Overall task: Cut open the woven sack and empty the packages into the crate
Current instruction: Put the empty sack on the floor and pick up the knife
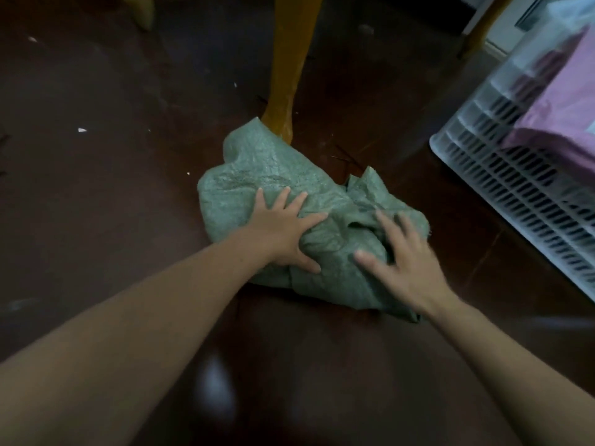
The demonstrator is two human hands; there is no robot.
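Head view — left hand and right hand press open-palmed on the crumpled green woven plastic sack — judged limp, light; grip a bunched fold.

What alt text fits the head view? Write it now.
The left hand and right hand press spread fingers onto a crumpled green woven sack on a dark floor. A white slatted crate at right holds pink packages.

A dark reddish-brown floor is seen from above. A crumpled green woven sack is laid at its centre, against a yellow furniture leg. A white slatted crate is set at the right. Small white scraps are scattered at the left.
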